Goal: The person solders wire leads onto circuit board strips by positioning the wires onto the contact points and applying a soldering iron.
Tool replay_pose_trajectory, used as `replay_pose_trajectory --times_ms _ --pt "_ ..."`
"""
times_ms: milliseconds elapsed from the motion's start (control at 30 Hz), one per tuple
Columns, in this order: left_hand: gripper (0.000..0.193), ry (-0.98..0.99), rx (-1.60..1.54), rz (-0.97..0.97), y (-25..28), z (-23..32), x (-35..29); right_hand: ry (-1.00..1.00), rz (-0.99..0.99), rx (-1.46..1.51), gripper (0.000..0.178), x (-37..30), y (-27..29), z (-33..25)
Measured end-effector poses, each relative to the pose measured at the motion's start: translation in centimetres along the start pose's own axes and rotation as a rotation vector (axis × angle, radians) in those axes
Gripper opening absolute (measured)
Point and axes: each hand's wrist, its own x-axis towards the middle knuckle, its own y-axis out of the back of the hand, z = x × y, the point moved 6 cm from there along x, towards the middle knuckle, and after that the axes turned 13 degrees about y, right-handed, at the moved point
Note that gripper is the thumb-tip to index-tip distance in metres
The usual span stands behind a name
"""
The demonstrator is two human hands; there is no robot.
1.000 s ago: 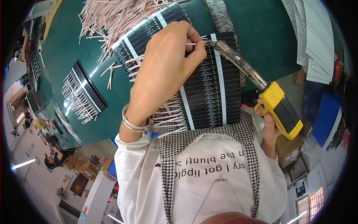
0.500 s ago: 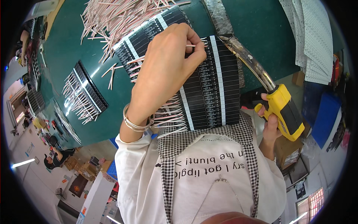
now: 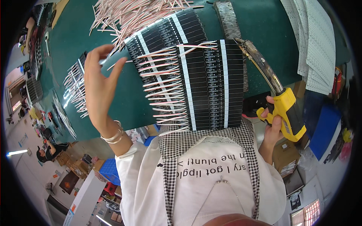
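Observation:
My left hand (image 3: 98, 81), a bangle at its wrist, hovers left of the black strip panel (image 3: 235, 94). Its thumb and fingers are apart, and nothing shows between them. The panel has white lengthwise stripes and rows of small metal contacts. Short red-and-white wires (image 3: 162, 83) stick out from its left side, and one or two lie across its top rows. In my right hand (image 3: 274, 126) is a yellow-and-black soldering gun (image 3: 286, 109). Its long metal barrel reaches up left, with the tip close to the panel's upper right corner.
A second strip panel (image 3: 184, 28) lies beyond the first. Behind it is a large heap of loose wires (image 3: 137, 17). A wired panel (image 3: 80, 67) sits at left on the green table (image 3: 124, 101). A metal bar (image 3: 227, 19) and perforated white sheets (image 3: 318, 45) are at right.
My left hand has moved left off the panel's upper rows, and its fingers have spread. Wires now show lying across the top rows. The soldering gun has barely shifted.

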Motion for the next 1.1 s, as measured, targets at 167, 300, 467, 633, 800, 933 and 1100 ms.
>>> replay_pose_trajectory --times_ms 167,300,467,633,800,933,1100 --pt "0.025 0.068 0.033 -0.117 -2.0 -7.6 -1.1 -0.007 0.017 0.029 0.048 0.4 -0.4 -0.4" --pt "0.014 0.078 0.019 -0.120 -2.5 -7.5 -2.2 0.003 0.019 0.012 0.048 0.4 -0.4 -0.5" --pt "0.012 0.132 0.013 -0.041 -0.1 -7.8 -2.4 0.037 0.031 0.030 0.046 0.3 -0.2 -0.2" --pt "0.020 0.154 0.026 0.017 0.1 -5.9 -2.0 0.033 0.016 0.012 0.046 0.5 -0.3 -0.4" --pt "0.015 -0.003 -0.084 -0.219 -3.7 -3.2 -2.0 0.011 0.024 0.043 0.046 0.4 -0.2 -0.4" --pt "0.015 -0.090 -0.052 -0.184 -3.6 -3.4 -1.5 -0.001 0.014 0.047 0.047 0.4 -0.1 -0.4" --pt "0.014 0.108 -0.167 -0.153 -1.3 -3.3 -0.5 0.009 0.019 0.051 0.047 0.3 0.0 -0.4"
